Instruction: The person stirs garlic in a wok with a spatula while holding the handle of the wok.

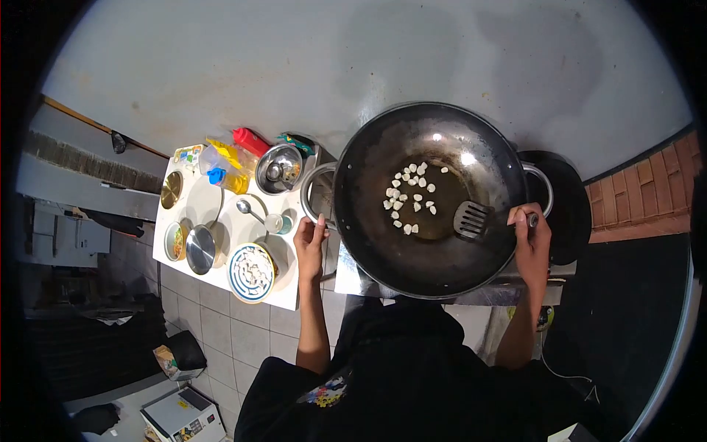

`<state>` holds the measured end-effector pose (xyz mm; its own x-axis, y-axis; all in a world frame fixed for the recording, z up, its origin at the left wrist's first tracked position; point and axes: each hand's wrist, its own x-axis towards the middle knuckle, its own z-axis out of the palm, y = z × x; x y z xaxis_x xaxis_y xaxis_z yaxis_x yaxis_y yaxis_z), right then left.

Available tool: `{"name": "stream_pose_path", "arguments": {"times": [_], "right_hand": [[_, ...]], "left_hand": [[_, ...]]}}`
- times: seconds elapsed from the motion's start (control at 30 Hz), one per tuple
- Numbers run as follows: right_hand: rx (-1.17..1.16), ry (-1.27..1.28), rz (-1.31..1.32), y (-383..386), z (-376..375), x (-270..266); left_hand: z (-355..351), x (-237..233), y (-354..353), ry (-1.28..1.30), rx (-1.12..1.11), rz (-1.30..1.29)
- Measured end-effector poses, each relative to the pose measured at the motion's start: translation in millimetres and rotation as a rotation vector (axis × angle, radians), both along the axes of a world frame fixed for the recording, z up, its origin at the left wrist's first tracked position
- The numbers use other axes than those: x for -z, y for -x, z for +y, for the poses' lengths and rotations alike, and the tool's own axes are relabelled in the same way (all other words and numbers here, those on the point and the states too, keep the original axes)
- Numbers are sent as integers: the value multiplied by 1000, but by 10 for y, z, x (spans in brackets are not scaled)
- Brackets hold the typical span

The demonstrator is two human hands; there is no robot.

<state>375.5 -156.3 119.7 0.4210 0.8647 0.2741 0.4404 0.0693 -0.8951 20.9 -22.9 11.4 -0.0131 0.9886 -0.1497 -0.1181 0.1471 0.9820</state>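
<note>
A large dark wok (434, 269) fills the middle of the view, with several small white chunks (417, 197) lying in a thin layer of liquid at its bottom. My left hand (310, 247) is closed on the lower end of the wok's left loop handle (305, 193). With its fingers wrapped round the handle of a slotted turner (473, 220), my right hand (531, 237) is at the wok's right rim. The turner's slotted head rests against the inner wall, right of the chunks. My right hand sits just below the right loop handle (543, 188).
To the left, a white table (283, 298) bears a patterned bowl of white pieces (252, 272), a steel bowl (279, 169), a spoon (245, 208), an oil bottle (234, 182) and a red bottle (250, 141). A grey wall (294, 66) rises behind the wok.
</note>
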Motion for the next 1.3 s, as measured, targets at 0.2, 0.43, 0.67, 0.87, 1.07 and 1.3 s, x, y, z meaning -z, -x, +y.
{"name": "stream_pose_path", "arguments": {"times": [0.2, 0.43, 0.67, 0.87, 1.07, 1.3], "right_hand": [[37, 39, 55, 35, 161, 161], [-193, -94, 60, 429, 469, 160], [-55, 32, -44, 105, 144, -127], [-78, -49, 60, 183, 338, 248], [-162, -63, 75, 302, 272, 82], [-67, -29, -15, 65, 135, 148]], "left_hand": [[2, 5, -15, -18, 1, -57], [18, 113, 42, -25, 13, -46], [12, 51, -30, -29, -9, -43], [22, 49, -17, -31, -20, -68], [33, 148, 50, -33, 33, -36], [12, 75, -21, -49, -7, -77]]}}
